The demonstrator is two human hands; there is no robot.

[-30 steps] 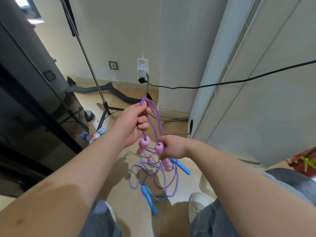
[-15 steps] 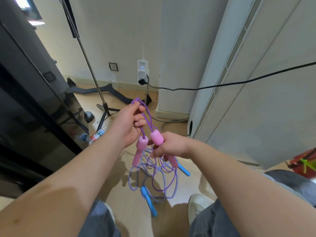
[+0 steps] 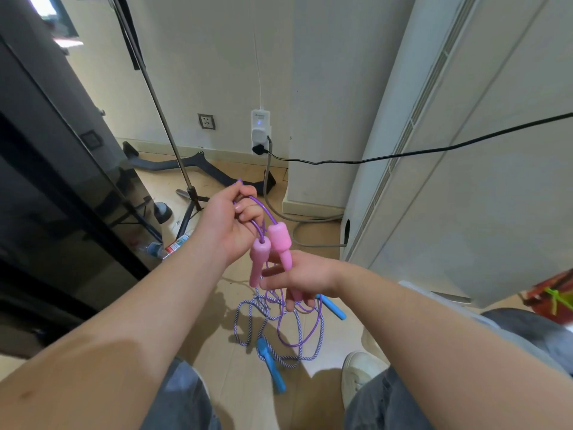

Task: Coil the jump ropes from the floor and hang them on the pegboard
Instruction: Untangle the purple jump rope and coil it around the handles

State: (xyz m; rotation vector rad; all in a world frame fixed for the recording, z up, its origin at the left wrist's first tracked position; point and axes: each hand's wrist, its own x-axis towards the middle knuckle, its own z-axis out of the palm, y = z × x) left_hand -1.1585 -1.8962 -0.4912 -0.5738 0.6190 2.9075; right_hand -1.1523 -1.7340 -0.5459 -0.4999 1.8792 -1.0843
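The left hand (image 3: 229, 225) is raised in front of the body, its fingers curled round gathered loops of the purple jump rope (image 3: 263, 209). From this grip the cord runs down to two pink handles. The left pink handle (image 3: 259, 262) hangs free on the cord, just beside the left palm. The right pink handle (image 3: 280, 243) is held by the right hand (image 3: 305, 274), whose fingers close round the handle's lower shaft; the handle's wide end points up toward the left hand. The two handles lie side by side, close together. The rest of the purple cord hangs below both hands in a long loop; whether it touches the floor (image 3: 223, 308) cannot be determined.

The blue-handled jump rope (image 3: 248, 321) lies loose on the floor below the hands, its striped cord in open tangles. One blue handle (image 3: 270, 366) lies between the person's legs, the other (image 3: 334, 307) just below the right hand.

A plastic bottle (image 3: 173, 245) lies on the floor beside a tripod stand (image 3: 161, 113). A black cable (image 3: 403, 154) runs from a wall plug (image 3: 259, 131) across a white floor-standing unit (image 3: 465, 181).
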